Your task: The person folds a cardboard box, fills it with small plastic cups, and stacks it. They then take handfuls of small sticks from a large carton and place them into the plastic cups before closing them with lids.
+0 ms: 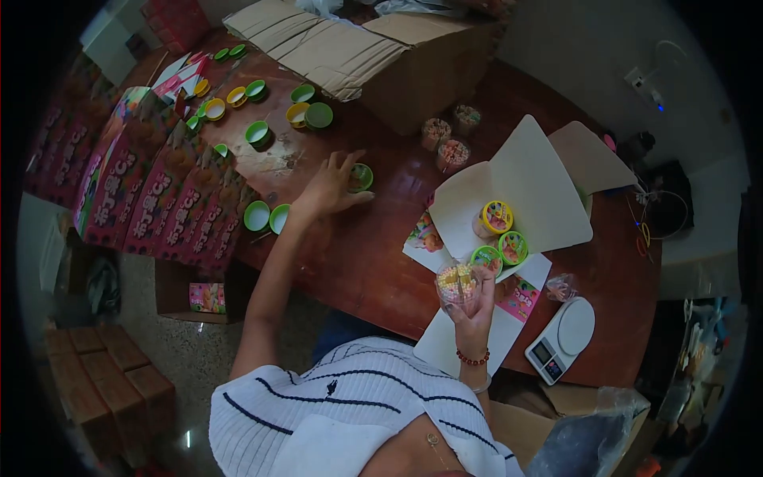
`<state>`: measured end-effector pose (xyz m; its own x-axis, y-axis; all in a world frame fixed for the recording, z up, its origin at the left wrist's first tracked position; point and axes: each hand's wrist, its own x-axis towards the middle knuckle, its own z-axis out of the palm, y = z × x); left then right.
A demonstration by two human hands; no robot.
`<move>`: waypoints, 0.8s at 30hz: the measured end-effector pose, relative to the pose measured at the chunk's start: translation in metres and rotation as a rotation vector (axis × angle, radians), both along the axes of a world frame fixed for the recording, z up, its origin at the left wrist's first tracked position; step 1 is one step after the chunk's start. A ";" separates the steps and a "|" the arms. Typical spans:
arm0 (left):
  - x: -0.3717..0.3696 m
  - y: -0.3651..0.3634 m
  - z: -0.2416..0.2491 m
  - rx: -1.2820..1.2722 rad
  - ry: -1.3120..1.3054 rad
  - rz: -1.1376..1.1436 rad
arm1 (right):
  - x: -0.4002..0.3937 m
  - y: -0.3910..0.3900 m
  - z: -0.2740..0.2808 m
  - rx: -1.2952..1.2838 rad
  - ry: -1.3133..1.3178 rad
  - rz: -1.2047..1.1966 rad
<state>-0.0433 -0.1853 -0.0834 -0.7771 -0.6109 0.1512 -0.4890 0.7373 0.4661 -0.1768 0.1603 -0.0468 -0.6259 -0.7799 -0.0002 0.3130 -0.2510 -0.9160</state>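
My left hand (327, 188) reaches over the red-brown table, its fingers spread around a green lid (360, 177) that lies there. Whether the fingertips touch the lid is hard to tell. In my right hand (475, 306) is a clear cup (458, 288) filled with small pastel pieces, held upright near the table's front edge. Just beyond it, a yellow-lidded cup (497, 216) and two green-lidded cups (513, 247) stand in an open white box (540, 187).
Green and yellow lids (257, 133) are scattered on the left. Pink printed boxes (159, 191) line the left edge. A large cardboard box (429, 71) stands at the back, near three filled cups (453, 155). A white scale (562, 340) sits at the right.
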 end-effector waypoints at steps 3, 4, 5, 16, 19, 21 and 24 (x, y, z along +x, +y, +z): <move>-0.024 0.008 -0.025 -0.426 0.050 -0.079 | 0.000 -0.006 -0.010 -0.004 0.036 0.030; -0.027 0.006 -0.030 -0.324 0.018 -0.068 | 0.001 -0.008 -0.014 -0.017 0.019 0.052; -0.028 0.010 -0.026 -0.298 0.009 -0.064 | 0.003 -0.012 -0.016 -0.032 -0.002 0.074; -0.010 0.164 0.083 0.539 0.315 -0.366 | 0.023 -0.024 -0.001 0.189 0.695 -0.139; -0.010 0.180 0.091 0.425 0.178 -0.231 | 0.030 -0.021 -0.005 0.049 0.762 -0.198; -0.014 0.189 0.085 0.357 0.227 -0.338 | 0.030 -0.015 -0.024 0.048 0.397 -0.064; -0.016 0.187 0.072 0.301 0.334 -0.411 | 0.026 -0.015 -0.023 0.040 0.017 0.081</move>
